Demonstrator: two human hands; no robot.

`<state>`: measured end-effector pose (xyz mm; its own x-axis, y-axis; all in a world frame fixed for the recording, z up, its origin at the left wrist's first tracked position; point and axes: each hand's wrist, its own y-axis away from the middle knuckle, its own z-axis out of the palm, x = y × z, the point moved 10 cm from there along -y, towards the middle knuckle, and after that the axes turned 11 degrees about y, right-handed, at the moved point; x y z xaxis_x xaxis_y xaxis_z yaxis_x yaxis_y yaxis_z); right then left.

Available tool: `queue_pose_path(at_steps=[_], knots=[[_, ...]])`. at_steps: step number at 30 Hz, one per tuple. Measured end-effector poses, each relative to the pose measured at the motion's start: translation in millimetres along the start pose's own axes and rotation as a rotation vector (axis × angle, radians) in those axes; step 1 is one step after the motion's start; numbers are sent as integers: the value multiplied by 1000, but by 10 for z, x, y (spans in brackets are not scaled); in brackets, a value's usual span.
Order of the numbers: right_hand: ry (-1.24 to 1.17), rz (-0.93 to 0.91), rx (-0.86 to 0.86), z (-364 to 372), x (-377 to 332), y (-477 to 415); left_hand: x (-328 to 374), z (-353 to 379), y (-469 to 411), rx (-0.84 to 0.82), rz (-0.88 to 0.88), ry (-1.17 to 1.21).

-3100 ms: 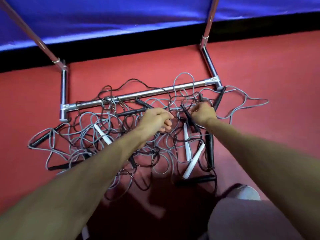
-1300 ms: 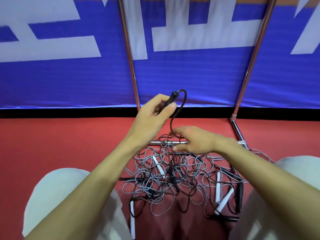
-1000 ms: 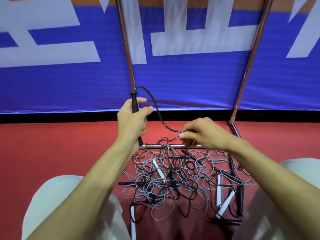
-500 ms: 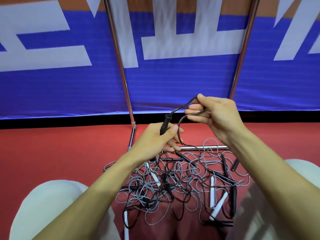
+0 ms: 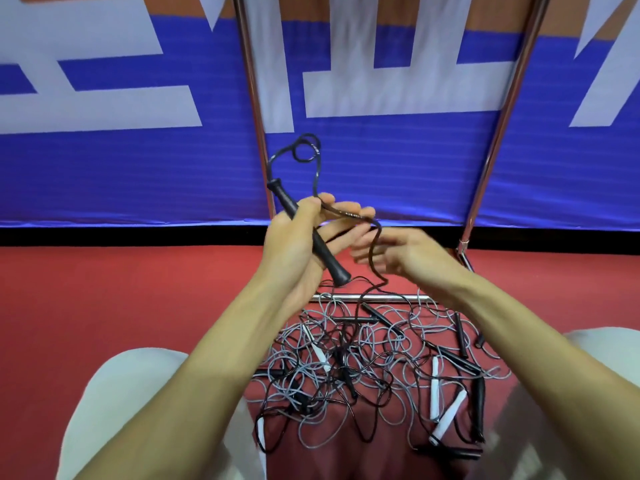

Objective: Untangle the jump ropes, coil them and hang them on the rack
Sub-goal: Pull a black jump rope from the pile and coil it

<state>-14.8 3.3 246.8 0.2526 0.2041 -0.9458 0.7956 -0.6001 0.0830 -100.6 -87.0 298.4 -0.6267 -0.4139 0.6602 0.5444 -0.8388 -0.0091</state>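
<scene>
Left hand [image 5: 294, 244] is grasping one black handle [image 5: 313, 235], thumb clamped over it, the other fingers [image 5: 341, 231] only half curled. Its black cord [image 5: 314, 168] leaves the top end of the handle, makes one small loop above the fingers, comes back down across the left fingertips, then drops between the two hands into the pile.

Right hand [image 5: 401, 258] is just beside the left fingers, right at that hanging cord. It's motion-blurred, so honestly can't tell if it's pinching the cord or loose.

The tangle [image 5: 363, 372] of grey and black ropes sits on the red floor [image 5: 104, 292], well below the fingers, between my two knees. I count four white handles [image 5: 434, 389] in there, and at least six black ones, hard to be exact.

Rack's low bar [image 5: 381, 298] lies under the hands at the far edge of the pile. Its two poles [image 5: 254, 109] rise behind the fingers, in front of one blue banner [image 5: 138, 174].
</scene>
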Motion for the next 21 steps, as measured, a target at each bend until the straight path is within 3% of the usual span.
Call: queue_pose_path(at_steps=[3,5,7,10,15,21], knots=[[489,-55,-223,341,128,5,116,-60,-35,37,15,169],[700,-87,-201,364,193,-22,163,-125,-70,65,28,261],[658,-69,-119,294,204,-54,202,-222,-101,114,56,321],[350,-5,-32,154,177,-38,240,-415,-145,183,91,319],[123,-126,206,-238,-179,95,113,-525,-154,188,43,-116],[-251,-194,423,-700,-360,273,-329,-177,-81,-187,-37,-950]])
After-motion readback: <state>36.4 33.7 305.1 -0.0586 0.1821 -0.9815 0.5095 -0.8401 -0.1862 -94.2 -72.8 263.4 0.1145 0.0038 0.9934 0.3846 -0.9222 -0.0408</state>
